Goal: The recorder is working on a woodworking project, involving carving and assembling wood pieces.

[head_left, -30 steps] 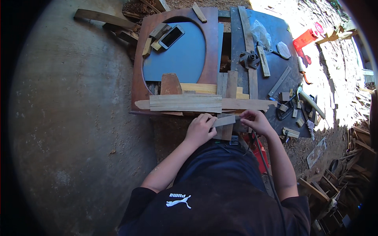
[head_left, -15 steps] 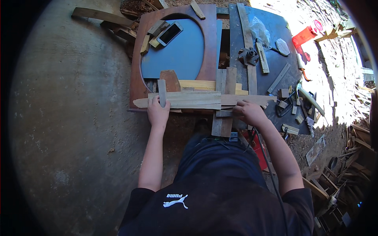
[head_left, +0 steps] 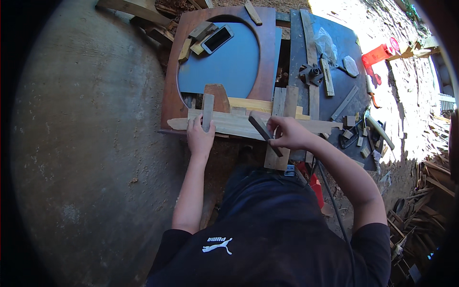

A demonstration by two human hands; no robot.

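Observation:
My left hand (head_left: 201, 136) is closed on a short wooden strip (head_left: 208, 109), held upright against a long pale board (head_left: 234, 123) at the near edge of the work surface. Raised slightly over that board's right part, my right hand (head_left: 289, 134) pinches a short dark wooden stick (head_left: 264, 133), which slants from upper left to lower right. Two crosswise slats (head_left: 282, 103) lie beneath and behind the right hand. Behind the long board stands a brown wood block (head_left: 217, 98).
A brown wooden frame (head_left: 172, 81) with an oval opening surrounds a blue panel carrying a phone (head_left: 217, 39) and wood blocks. On the dark table (head_left: 342, 40) to the right lie a hammer (head_left: 380, 129), a ruler-like strip (head_left: 344, 103), a red bottle (head_left: 375, 56) and offcuts. A cable (head_left: 330, 196) hangs beside my right arm.
My right hand has lifted the short dark stick off the slats, moved it left and tilted it. My left hand keeps its strip at the board. The whole view has shifted slightly.

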